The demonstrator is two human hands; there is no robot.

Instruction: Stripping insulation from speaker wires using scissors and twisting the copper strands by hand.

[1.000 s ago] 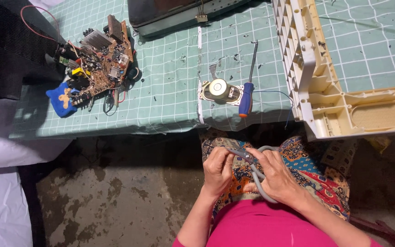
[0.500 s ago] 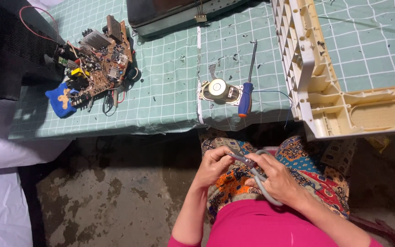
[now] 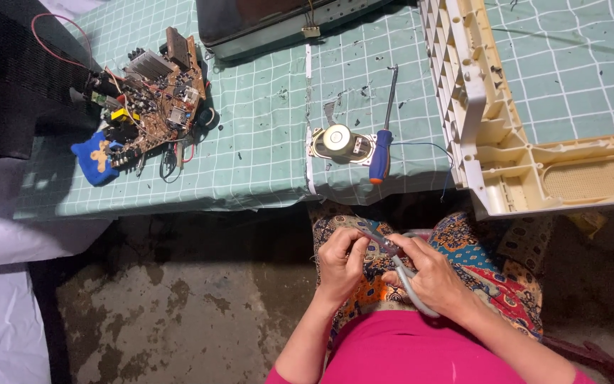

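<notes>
Over her lap, below the table's near edge, the right hand (image 3: 431, 274) has its grip closed around grey-handled pliers (image 3: 399, 267) while the left hand (image 3: 341, 259) pinches something small at the tips, best held steady and close.

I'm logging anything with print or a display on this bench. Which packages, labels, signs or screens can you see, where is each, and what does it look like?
Screen: top edge of the mat, dark glass in a grey surround, partly cut off.
No packages, labels or signs can be made out.
</notes>
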